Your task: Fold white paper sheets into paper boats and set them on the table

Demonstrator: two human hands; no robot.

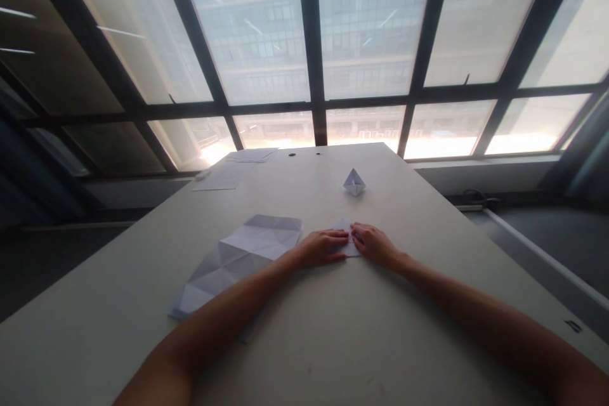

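Note:
A small piece of folded white paper (353, 250) lies on the table beneath both of my hands, its top corner showing between them. My left hand (324, 246) rests across its left side with the fingers stretched out flat. On the right edge, my right hand (373, 243) has its fingers bent and pressed together at the paper; the thumb is hard to make out. Beyond the hands stands a folded paper boat (354, 183) with a pointed top. A large creased sheet of paper (247, 245) lies to the left, partly hidden by my left forearm.
The white table (304, 349) stretches away toward large dark-framed windows (311, 32). Several flat sheets of paper (223, 176) lie at its far left. Two small dark holes, one a cable hole (292, 155), sit near the far edge. A white rail (542, 257) runs beyond the right side.

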